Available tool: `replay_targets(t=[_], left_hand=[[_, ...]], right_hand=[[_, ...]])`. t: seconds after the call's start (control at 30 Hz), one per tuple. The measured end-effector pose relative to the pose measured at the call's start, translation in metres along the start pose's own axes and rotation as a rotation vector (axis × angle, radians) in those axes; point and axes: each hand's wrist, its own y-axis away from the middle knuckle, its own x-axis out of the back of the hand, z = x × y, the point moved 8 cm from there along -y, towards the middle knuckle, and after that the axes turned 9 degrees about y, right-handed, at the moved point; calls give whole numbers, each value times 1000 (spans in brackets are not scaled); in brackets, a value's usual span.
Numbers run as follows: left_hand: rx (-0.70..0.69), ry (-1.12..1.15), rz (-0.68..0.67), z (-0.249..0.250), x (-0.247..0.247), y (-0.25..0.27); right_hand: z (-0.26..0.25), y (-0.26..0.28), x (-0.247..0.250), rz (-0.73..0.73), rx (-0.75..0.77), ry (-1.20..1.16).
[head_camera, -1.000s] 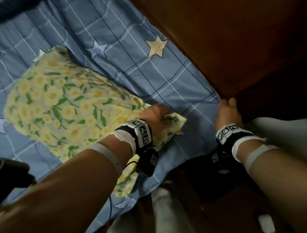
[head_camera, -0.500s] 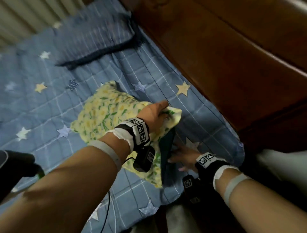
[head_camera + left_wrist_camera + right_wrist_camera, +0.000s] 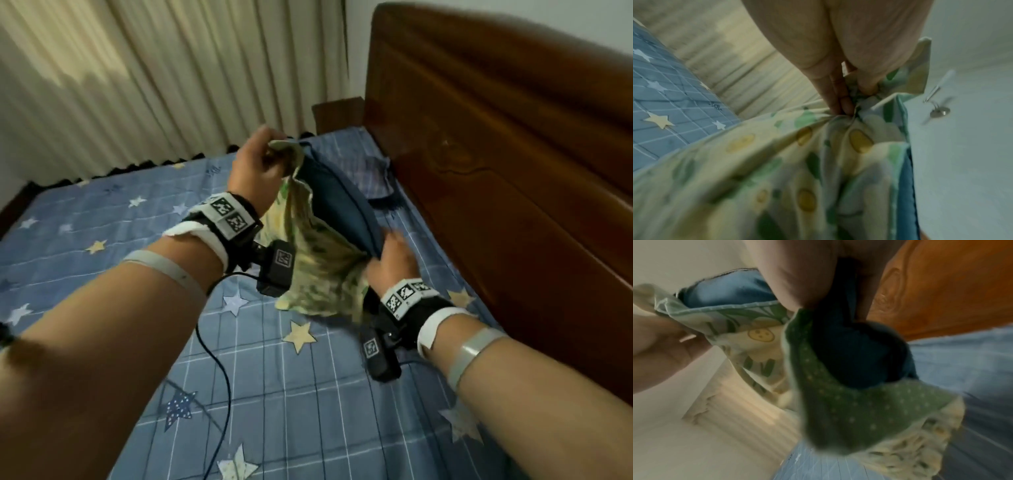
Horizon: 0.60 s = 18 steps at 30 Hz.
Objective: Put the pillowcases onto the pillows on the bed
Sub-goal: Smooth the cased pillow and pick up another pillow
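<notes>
I hold a yellow floral pillowcase (image 3: 318, 267) up above the bed with a dark blue pillow (image 3: 339, 205) partly showing at its mouth. My left hand (image 3: 260, 164) pinches the top edge of the pillowcase (image 3: 818, 146) between thumb and fingers (image 3: 840, 100). Lower down, my right hand (image 3: 390, 260) grips the pillow (image 3: 855, 353) through the bunched floral cloth (image 3: 760, 335). A second dark pillow (image 3: 373, 171) lies flat on the bed near the headboard.
The bed (image 3: 291, 394) has a blue checked sheet with stars. A wooden headboard (image 3: 513, 171) stands at the right and a curtain (image 3: 137, 85) hangs behind the bed. A black cable (image 3: 219, 370) trails from my left wrist.
The pillow in its floral case has been lifted off the sheet and now hangs upright. My right hand came from the bed's edge to grip its lower end.
</notes>
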Motion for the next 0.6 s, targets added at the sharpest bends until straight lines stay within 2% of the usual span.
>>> replay_targets(t=[0.07, 0.17, 0.27, 0.37, 0.47, 0.53, 0.6], left_hand=[[-12, 61, 59, -4, 49, 2], [91, 85, 68, -43, 104, 20], [289, 8, -5, -102, 131, 68], [510, -67, -244, -179, 123, 153], [694, -109, -520, -246, 89, 251], [746, -95, -596, -272, 61, 302], [759, -78, -649, -283, 37, 338]], right_hand=[[-44, -14, 27, 135, 149, 142], [-93, -22, 38, 241, 309, 331], [-109, -14, 5, 149, 392, 481], [-78, 14, -68, -120, 402, 608], [-16, 66, -145, -411, 340, 727], [25, 100, -177, -489, 237, 719], [53, 126, -186, -441, 75, 657]])
